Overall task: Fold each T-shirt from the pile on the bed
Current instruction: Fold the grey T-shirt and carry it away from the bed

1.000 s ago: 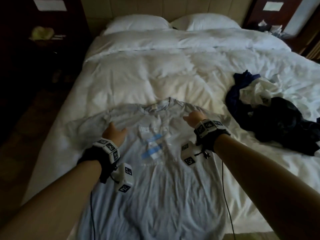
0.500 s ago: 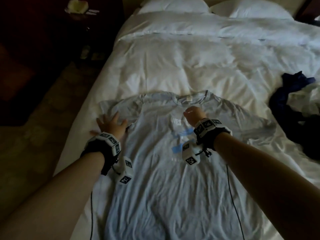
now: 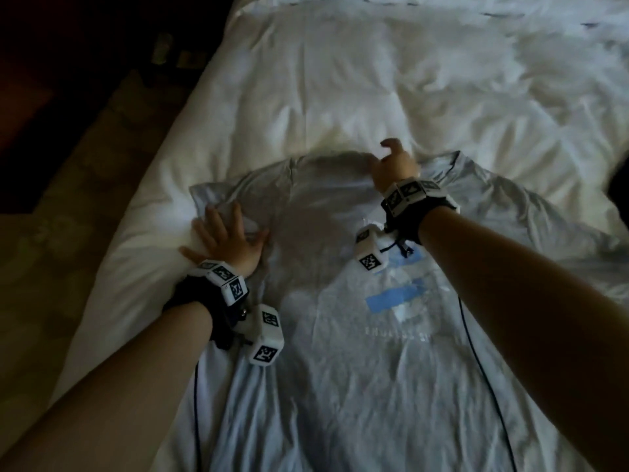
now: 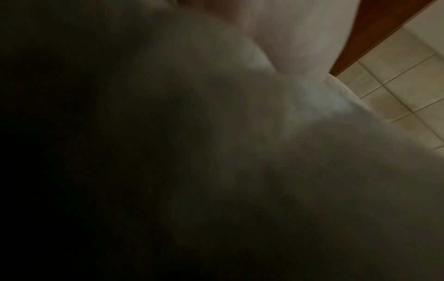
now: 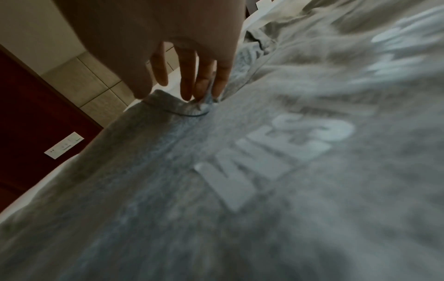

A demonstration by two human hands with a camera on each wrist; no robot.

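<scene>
One T-shirt (image 3: 357,369) flat, white duvet (image 3: 340,80) — dim room

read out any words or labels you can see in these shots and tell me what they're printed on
"WES": large pale letters on the chest of the grey T-shirt, right wrist view; the letters after them are blurred.
A small line under the blue stripes, head view: too blurred to read.
Wrist marker cubes: black-and-white patterns, no words.

Grey T-shirt (image 3: 340,386), print side up.
Spread flat on white bed (image 3: 340,97), collar far, wrinkled, blue-white chest graphic.
</scene>
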